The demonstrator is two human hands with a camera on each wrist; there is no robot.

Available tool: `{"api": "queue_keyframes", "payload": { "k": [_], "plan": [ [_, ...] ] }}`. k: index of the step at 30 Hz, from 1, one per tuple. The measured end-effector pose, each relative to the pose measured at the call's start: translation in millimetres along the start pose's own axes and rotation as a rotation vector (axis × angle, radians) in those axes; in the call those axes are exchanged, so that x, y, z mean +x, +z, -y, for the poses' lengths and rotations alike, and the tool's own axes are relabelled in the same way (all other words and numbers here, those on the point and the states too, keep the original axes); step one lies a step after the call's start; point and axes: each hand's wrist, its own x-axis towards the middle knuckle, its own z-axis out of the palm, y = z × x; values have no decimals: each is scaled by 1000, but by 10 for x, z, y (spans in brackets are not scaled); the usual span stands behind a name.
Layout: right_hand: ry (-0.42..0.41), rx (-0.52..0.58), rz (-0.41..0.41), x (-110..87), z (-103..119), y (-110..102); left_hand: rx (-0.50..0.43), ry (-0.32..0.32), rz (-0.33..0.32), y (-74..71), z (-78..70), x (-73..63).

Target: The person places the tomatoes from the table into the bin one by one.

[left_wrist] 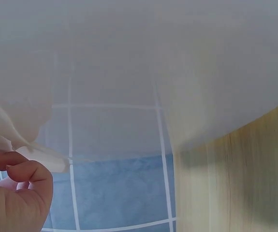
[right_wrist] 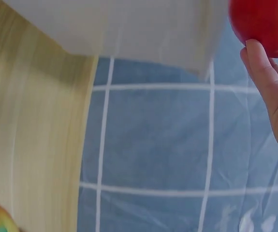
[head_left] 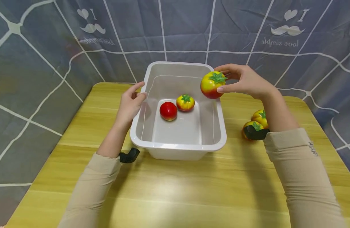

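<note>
My right hand (head_left: 247, 80) grips a yellow-and-red toy tomato (head_left: 210, 85) with a green leafy top, at the right rim of a white plastic basin (head_left: 178, 147). The right wrist view shows the fingers against the red underside of this tomato (right_wrist: 264, 24). With thumb and fingers, my left hand (head_left: 130, 104) pinches the basin's left rim; the left wrist view shows that hand (left_wrist: 20, 193) curled at the rim's edge. Inside the basin lie a red tomato (head_left: 168, 110), leafy top out of sight, and a yellow-and-red one (head_left: 185, 103) with its green top up.
Two more toy tomatoes, one farther back (head_left: 259, 116) and one nearer (head_left: 246, 134), sit on the wooden table (head_left: 175, 190) right of the basin, partly hidden by the right wrist and its black strap. A grey-blue checked cloth (head_left: 186, 28) hangs behind the table.
</note>
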Motion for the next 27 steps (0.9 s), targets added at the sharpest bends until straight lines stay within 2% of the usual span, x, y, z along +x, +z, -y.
{"api": "queue_keyframes", "payload": {
  "k": [3, 7, 12, 20, 27],
  "plan": [
    [4, -34, 49, 117, 11, 113, 13, -3, -7, -20, 2, -4],
    [-19, -22, 70, 237, 5, 204, 12, 10, -17, -23, -19, 22],
    [-2, 9, 50, 308, -20, 282, -1, -2, -5, -10, -20, 6],
    [-15, 21, 13, 419, -63, 489, 14, -9, -30, -58, 12, -41],
    [-18, -3, -38, 408, -84, 443, -3, 22, -13, 6, -8, 8]
  ]
}}
